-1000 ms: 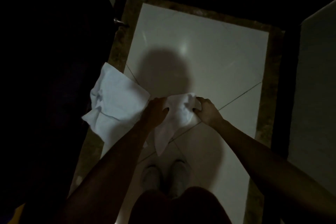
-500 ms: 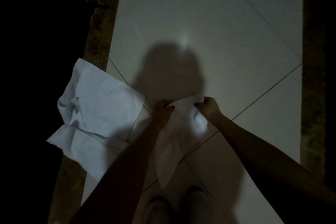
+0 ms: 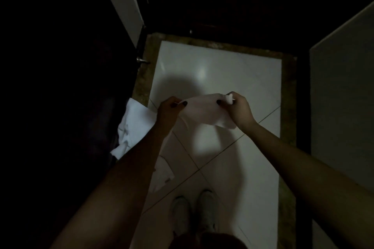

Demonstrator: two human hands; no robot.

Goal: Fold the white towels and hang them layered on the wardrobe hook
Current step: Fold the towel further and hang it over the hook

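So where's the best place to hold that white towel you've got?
At the two ends of its top edge, coming from above, as the left hand and right hand pinch it. The white towel is limp and sags between them, so gripping there probably spreads it flat for folding.

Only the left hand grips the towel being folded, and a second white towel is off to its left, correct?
No. The head view shows both the left hand and the right hand gripping the towel, stretched between them. The second white towel is off to its left.
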